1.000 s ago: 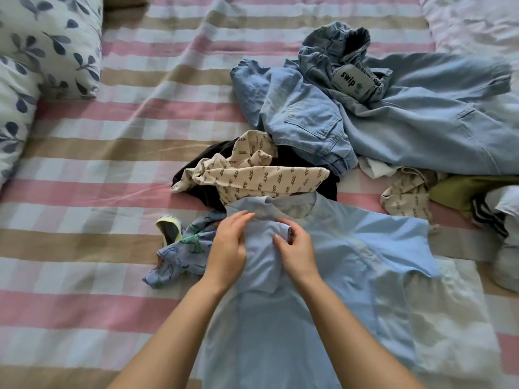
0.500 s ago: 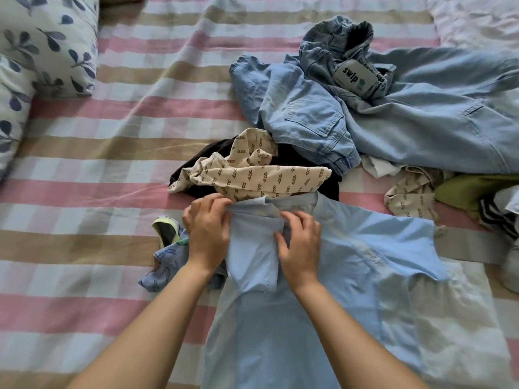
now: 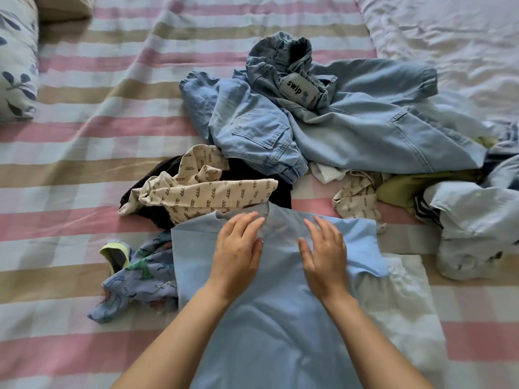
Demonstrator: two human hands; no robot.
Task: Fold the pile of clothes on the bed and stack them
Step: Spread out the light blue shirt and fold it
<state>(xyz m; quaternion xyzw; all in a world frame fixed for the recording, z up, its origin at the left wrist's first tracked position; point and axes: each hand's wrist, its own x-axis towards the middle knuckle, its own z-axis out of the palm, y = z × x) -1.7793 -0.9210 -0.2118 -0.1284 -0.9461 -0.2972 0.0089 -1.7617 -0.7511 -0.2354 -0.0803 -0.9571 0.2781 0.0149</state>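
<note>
Both hands flat, fingers spread, palms down on pale blue cotton shirt at near edge of pink-and-tan striped bed: left hand, right hand, apart. Crumpled light denim trousers heaped beyond.

Both forearms bare, reaching in from bottom of frame and angling toward each other, wrists straight. Left hand palm down, flat on the light blue shirt near its collar, fingers extended and slightly spread, pointing up and to the right, thumb along the inner edge. Right hand palm down beside it, same shirt, just right of the collar, fingers loosely spread, tips slightly lifted and blurred. Neither hand grips anything; the 2 hands are near each other, apart, not touching
</note>
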